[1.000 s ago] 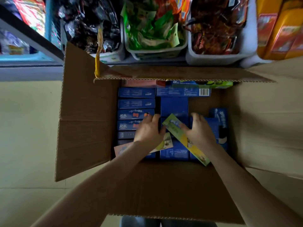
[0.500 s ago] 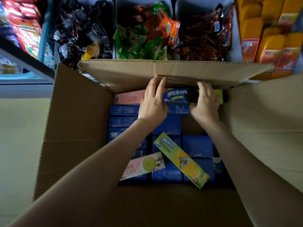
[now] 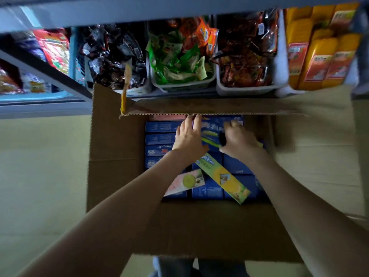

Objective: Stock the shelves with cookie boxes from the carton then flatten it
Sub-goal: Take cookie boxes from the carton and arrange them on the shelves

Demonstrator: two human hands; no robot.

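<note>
- Your right hand (image 3: 239, 139) is curled round a green cookie box (image 3: 210, 135) near its dark end, and holds it at a slant over the far part of the carton (image 3: 119, 156); the other end of that box shows past your wrist.
- Your left hand (image 3: 188, 137) lies just beside it with its fingers straight and together, their tips reaching to the far flap (image 3: 219, 107). Motion blur hides whether it touches the held box.
- Your two hands are close together, with only the box's width between them.
- Below them, blue cookie boxes (image 3: 159, 139) fill the carton in tight rows, standing on edge.
- On top of these rows lie two loose ones: a yellow-green box (image 3: 225, 177) set diagonally beneath your right forearm, and a pink box (image 3: 187, 181) with a green circle, partly under your left forearm.
- All four carton flaps are folded outward, and a yellow tape strip (image 3: 125, 84) hangs from the far left corner.
- Behind the carton is a shelf (image 3: 179, 5) with bins of snack packets: dark wrappers (image 3: 113, 60), green packets (image 3: 177, 64) and red-brown packets (image 3: 245, 56). Yellow packages (image 3: 319, 56) are at the right.
- The carton stands on a pale floor (image 3: 40, 176).
</note>
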